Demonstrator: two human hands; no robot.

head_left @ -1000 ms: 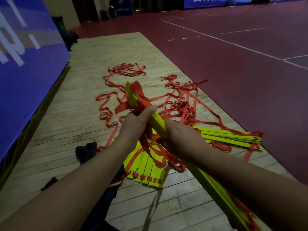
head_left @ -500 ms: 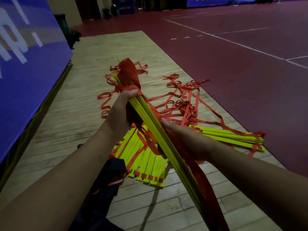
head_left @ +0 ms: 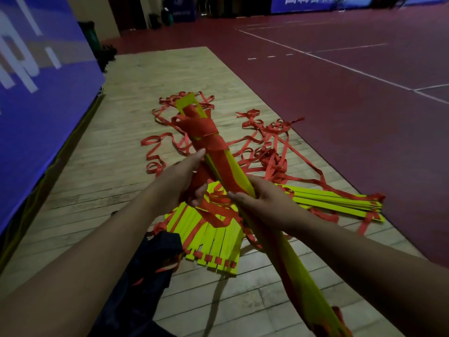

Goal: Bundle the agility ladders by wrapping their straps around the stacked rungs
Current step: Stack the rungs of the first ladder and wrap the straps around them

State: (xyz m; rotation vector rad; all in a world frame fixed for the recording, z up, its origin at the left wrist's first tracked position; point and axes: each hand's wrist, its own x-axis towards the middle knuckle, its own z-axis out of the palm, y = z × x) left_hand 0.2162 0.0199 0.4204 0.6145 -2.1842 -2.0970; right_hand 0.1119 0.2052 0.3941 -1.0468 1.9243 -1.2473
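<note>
As left hand (head_left: 183, 182) and right hand (head_left: 263, 203) clasp the likely stiff, light stack of yellow plastic rungs (head_left: 239, 171) mid-length, limp red fabric strap (head_left: 202, 130) binds its end.

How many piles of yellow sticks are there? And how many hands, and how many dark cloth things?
Yellow rung stacks: 3 (held stack, fanned stack, side stack)
Hands: 2 (left hand, right hand, both gripping the held stack)
Dark cloth: 1
Total: 6
</note>
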